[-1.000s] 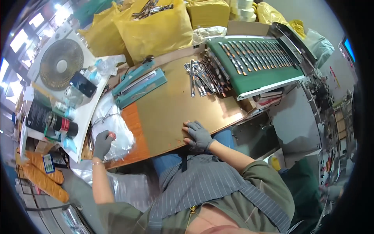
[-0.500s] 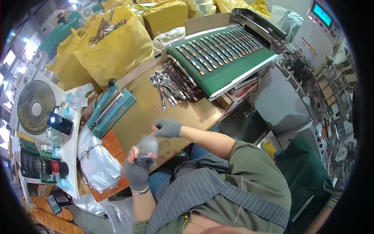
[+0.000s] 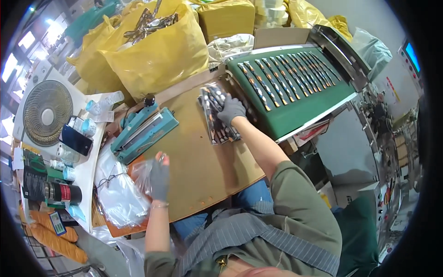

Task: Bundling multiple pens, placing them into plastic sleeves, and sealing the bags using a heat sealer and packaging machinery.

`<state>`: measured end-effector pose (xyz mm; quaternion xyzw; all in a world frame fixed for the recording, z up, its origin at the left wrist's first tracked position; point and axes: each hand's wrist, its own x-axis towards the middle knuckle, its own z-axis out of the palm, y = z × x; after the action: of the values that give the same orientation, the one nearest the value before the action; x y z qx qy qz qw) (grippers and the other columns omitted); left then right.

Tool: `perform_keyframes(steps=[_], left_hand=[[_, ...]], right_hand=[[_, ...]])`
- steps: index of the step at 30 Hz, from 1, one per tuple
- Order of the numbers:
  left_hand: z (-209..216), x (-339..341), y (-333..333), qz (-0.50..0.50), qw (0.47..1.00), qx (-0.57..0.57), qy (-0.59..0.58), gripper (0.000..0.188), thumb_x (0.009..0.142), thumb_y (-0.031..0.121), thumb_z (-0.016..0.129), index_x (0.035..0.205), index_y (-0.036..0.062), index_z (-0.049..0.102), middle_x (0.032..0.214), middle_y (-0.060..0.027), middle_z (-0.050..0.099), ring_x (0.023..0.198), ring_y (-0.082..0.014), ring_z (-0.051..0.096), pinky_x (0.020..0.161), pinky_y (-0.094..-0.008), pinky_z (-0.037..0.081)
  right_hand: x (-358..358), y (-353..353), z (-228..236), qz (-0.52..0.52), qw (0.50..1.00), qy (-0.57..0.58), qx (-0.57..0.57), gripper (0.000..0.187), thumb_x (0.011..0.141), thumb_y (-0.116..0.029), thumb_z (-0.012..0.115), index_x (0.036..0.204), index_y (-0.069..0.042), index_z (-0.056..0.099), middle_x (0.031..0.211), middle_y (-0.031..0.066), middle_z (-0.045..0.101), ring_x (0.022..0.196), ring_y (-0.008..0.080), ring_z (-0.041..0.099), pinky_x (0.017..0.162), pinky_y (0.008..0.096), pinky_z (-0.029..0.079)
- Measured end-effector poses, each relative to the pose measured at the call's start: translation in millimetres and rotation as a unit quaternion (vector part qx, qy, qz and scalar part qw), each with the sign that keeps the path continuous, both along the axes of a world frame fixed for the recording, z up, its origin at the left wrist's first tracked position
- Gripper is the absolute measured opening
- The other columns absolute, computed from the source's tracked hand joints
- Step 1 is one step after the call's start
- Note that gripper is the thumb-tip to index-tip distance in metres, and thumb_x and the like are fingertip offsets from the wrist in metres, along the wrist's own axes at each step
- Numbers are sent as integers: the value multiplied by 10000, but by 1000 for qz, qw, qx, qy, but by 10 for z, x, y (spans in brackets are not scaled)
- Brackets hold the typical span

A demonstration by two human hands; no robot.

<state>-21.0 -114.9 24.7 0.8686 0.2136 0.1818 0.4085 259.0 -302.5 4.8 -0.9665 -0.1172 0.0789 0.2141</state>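
My left hand (image 3: 160,179), in a grey fingerless glove, is closed on a thin clear plastic bag (image 3: 142,177) near the left side of the table. The bag hangs to the left of the fingers. My right hand (image 3: 232,111), gloved the same way, lies on the right part of a heap of slim dark sticks in shiny wrappers (image 3: 213,121). Its fingers look spread over the heap, and their tips are partly hidden. A stack of clear plastic bags (image 3: 121,203) lies beside my left hand.
A teal bag sealer (image 3: 145,134) stands behind my left hand. Several striped sticks lie in a row on a green conveyor belt (image 3: 300,113) at the right. Yellow sacks (image 3: 157,64) line the back. A fan (image 3: 48,113), phone (image 3: 76,140) and flask (image 3: 63,192) occupy the white left-hand shelf.
My right hand has left the plastic bag and reached forward onto the heap of sticks. My left hand has moved to the left, still with the bag. The whole view has shifted.
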Motion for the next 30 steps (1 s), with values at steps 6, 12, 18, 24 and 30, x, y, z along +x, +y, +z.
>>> perform_keyframes(steps=[6, 12, 18, 24, 30], left_hand=[[-1001, 961, -108, 11, 986, 169, -3, 598, 872, 445, 539, 1248, -16, 488, 1166, -226, 557, 1055, -353, 539, 923, -398, 399], [-1010, 973, -215, -7, 989, 148, 8, 744, 818, 525, 562, 1308, -13, 408, 1263, -255, 485, 1125, -403, 496, 929, -422, 403], [-846, 991, -289, -21, 988, 152, -1, 750, 804, 512, 590, 1326, 7, 401, 1260, -230, 498, 1123, -385, 505, 920, -407, 416], [-837, 985, -293, -27, 987, 147, 50, 713, 757, 417, 656, 1320, 45, 424, 1284, -210, 487, 1122, -374, 508, 918, -410, 419], [-756, 1019, -333, -20, 980, 195, 0, 687, 804, 471, 609, 1312, 45, 430, 1101, -197, 583, 1007, -357, 559, 860, -413, 434]], right_hand=[[96, -215, 420, 155, 959, 0, 239, 809, 703, -502, 681, 1267, 31, 451, 1236, 230, 524, 1141, 336, 515, 959, 369, 395], [1026, -1797, 733, -2, 957, -249, 147, 552, 819, -408, 610, 1190, -7, 531, 1207, 216, 540, 1130, 350, 509, 978, 385, 383], [1938, -3346, 296, -239, 903, -346, -88, 707, 752, -524, 626, 1263, -55, 488, 1253, 242, 496, 1177, 362, 464, 985, 397, 370], [2038, -3414, 405, -146, 979, -139, 27, 643, 742, -524, 612, 1204, -81, 552, 1193, 185, 567, 1128, 301, 531, 946, 359, 401], [864, -1823, 472, 143, 962, -233, 8, 541, 879, -447, 469, 1225, -32, 503, 1265, 203, 505, 1155, 365, 482, 975, 406, 385]])
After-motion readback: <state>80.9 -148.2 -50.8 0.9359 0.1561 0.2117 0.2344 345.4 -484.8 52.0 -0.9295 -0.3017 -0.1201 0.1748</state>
